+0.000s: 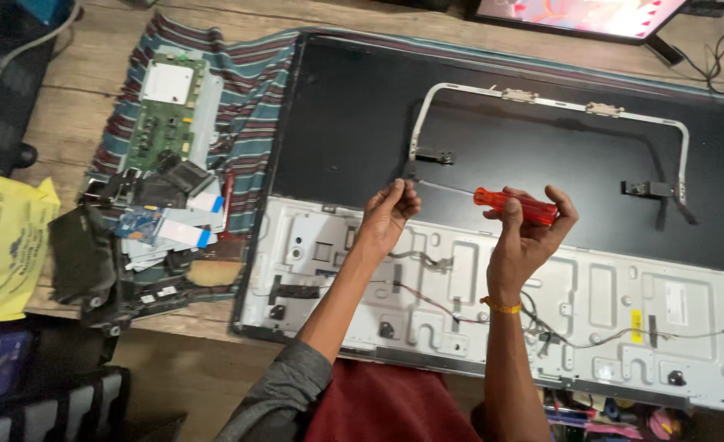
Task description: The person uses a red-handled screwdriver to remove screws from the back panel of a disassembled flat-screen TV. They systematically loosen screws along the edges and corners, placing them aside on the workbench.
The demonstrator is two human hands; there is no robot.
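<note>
1. Screwdriver (493, 199) lies near-level over the panel (542, 139), its long axis running left to right.
2. Right hand (525, 233) grips the red handle.
3. Left hand (390, 213) pinches the tip near the bracket (427, 123).

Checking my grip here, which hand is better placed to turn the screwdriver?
Probably the right hand: it wraps the screwdriver by its orange handle. The left hand only pinches near the tip, steadying it.

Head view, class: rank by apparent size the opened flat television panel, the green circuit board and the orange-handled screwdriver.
1. Opened flat television panel, largest.
2. Green circuit board.
3. Orange-handled screwdriver, smallest, though it is held nearer the camera.
</note>
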